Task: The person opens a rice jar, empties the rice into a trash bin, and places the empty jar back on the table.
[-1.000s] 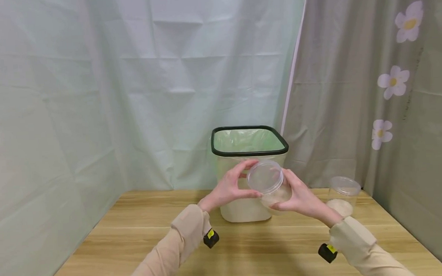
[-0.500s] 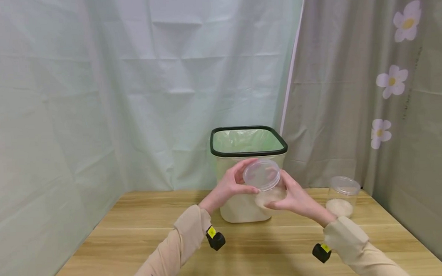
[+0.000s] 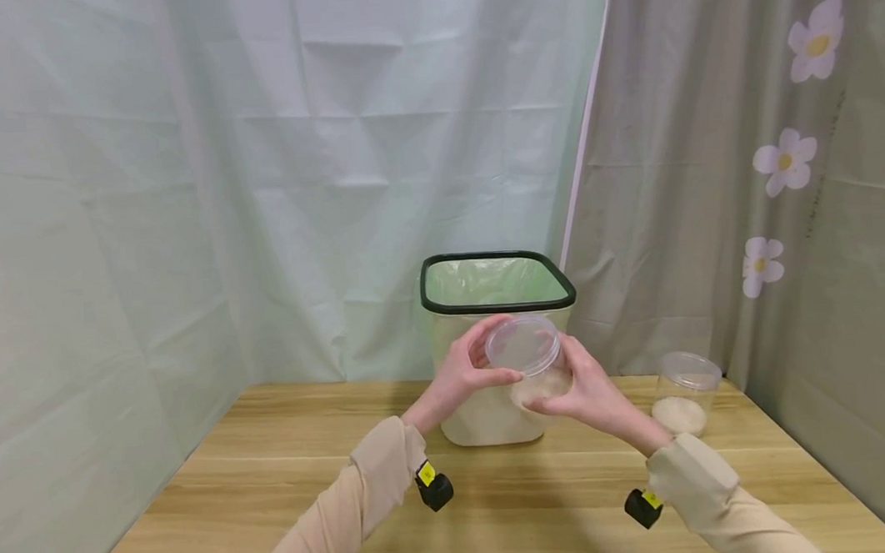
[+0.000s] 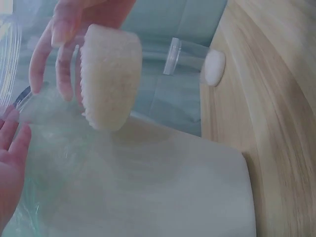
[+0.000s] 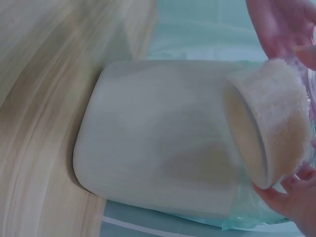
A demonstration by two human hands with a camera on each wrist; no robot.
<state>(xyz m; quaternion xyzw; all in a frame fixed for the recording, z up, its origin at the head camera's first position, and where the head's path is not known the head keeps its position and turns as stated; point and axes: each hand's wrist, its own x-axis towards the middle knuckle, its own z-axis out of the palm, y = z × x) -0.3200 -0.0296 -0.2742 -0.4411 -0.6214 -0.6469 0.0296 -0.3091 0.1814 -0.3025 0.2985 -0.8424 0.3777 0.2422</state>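
In the head view a clear plastic jar (image 3: 544, 385) with white grains like rice in its lower part is held up before the bin, tilted. My right hand (image 3: 587, 390) grips its body from the right. On the left, my left hand (image 3: 468, 374) pinches the clear round lid (image 3: 523, 345) at the top, thumb in front and fingers behind. The lid sits on the jar. Both wrist views show the white grains (image 4: 111, 76) through the jar's wall, the jar raised above the table.
A cream bin (image 3: 488, 424) with a black rim (image 3: 498, 308) and a liner bag stands behind the hands. Another lidded clear jar (image 3: 685, 393), part filled with white grains, stands at the right on the wooden table (image 3: 287, 468). Curtains (image 3: 377, 171) hang behind and at both sides.
Both hands and the jar have shifted slightly left and a little up in the head view. The hold on jar and lid stays alike.
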